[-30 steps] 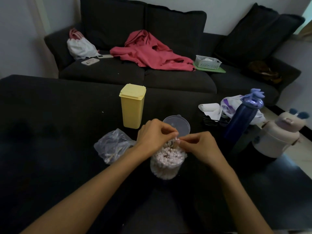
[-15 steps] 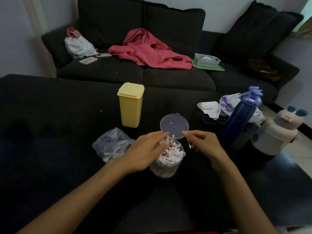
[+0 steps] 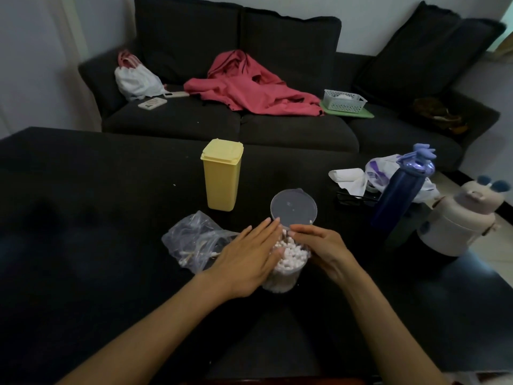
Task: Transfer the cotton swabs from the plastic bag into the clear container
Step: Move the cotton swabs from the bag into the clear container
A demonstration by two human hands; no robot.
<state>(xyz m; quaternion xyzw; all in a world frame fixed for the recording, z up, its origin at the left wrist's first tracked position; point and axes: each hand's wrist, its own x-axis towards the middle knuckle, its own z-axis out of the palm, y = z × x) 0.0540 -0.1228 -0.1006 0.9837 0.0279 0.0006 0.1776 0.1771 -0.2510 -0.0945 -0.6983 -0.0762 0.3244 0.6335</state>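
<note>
- Head view: clear round plastic container (image 3: pixel 288 273) of white cotton swabs (image 3: pixel 291 255), upright on black table (image 3: pixel 83 218), centre-near.
- Left hand (image 3: pixel 244 262): fingers straight, flat against container's left side and rim, gripping nothing.
- Right hand (image 3: pixel 324 250): fingers curled at right rim; grip unclear.
- Crumpled clear plastic bag (image 3: pixel 194 243) just left; round clear lid (image 3: pixel 293 209) just beyond.

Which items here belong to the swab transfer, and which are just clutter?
Job: clear container, cotton swabs, plastic bag, round lid.
Clutter: yellow box, blue bottle, cream bottle, red garment, white basket.
</note>
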